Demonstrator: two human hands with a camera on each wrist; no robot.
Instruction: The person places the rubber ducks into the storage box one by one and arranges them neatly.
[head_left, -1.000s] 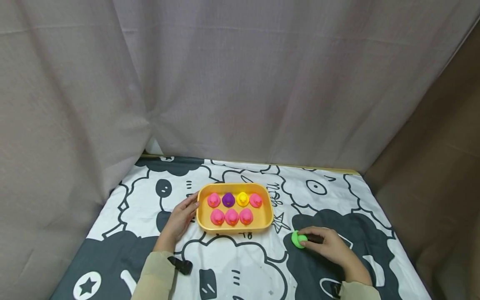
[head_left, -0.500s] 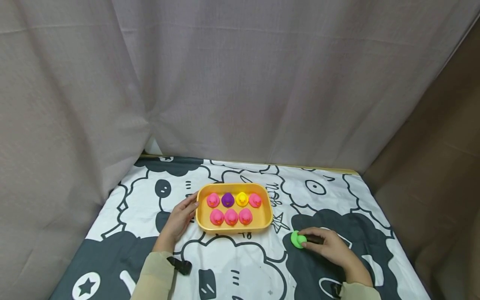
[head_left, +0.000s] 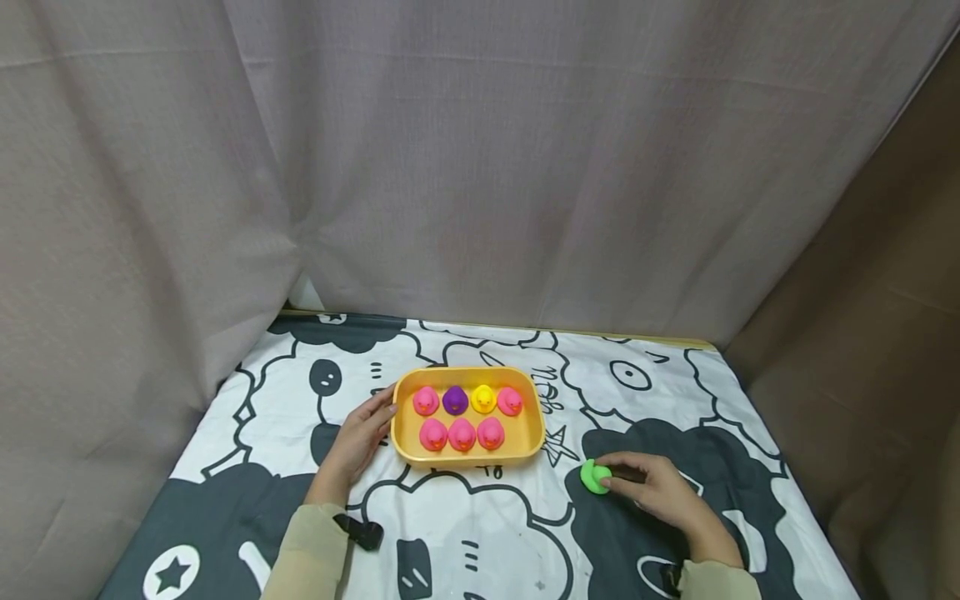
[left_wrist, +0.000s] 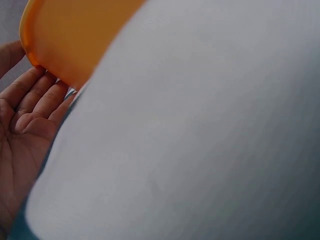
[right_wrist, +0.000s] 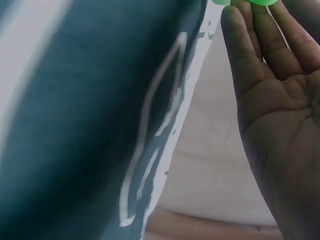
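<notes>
In the head view, a yellow tray lies on the cloth and carries two rows of small toy ducks. The back row has two pink ducks, a purple duck and a yellow duck; the front row has three pink ducks. My left hand holds the tray's left edge; the left wrist view shows its fingertips against the tray wall. Right of the tray, my right hand pinches a green toy duck between thumb and fingers. Only a sliver of this duck appears in the right wrist view.
A black-and-white cartoon cloth covers the table. Grey curtains hang behind and at the left, and a brown curtain hangs at the right. Dark straps or devices sit at both wrists, one on the left sleeve.
The green duck and my right fingertips have shifted very slightly, a little up in the head view. The left hand, the tray and its ducks look almost unchanged.
</notes>
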